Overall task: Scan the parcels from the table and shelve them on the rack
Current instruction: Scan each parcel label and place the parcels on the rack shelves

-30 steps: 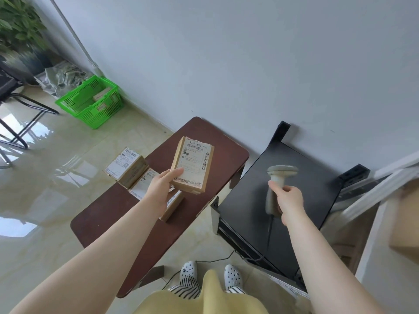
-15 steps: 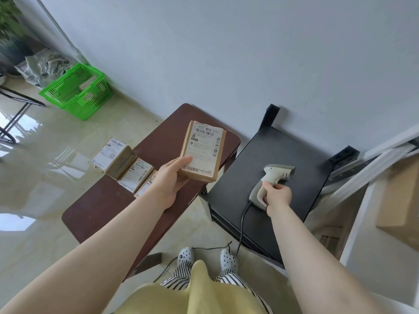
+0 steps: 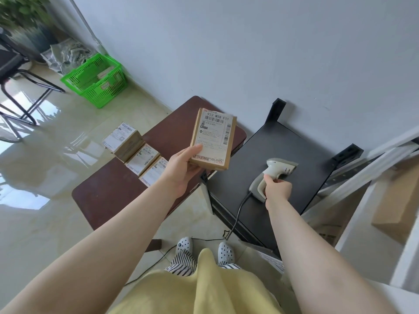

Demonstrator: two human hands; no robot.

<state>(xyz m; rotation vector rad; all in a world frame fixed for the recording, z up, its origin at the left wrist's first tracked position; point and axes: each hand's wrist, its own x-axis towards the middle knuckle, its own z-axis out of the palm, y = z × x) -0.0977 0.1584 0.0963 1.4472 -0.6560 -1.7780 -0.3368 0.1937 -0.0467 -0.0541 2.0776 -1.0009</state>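
Left hand: fingers curled round the lower edge of a parcel, thumb on its label; parcel held up, label facing the person, above the gap between desk and black stand.
Right hand: fingers curled round the scanner handle; scanner lying on its side on the black stand, cable trailing to the floor.
Desk: brown; three more labelled parcels in a row along its left edge, touching one another.
Rack: white, at right, holding a cardboard box.
Basket: green, on the floor by the wall.
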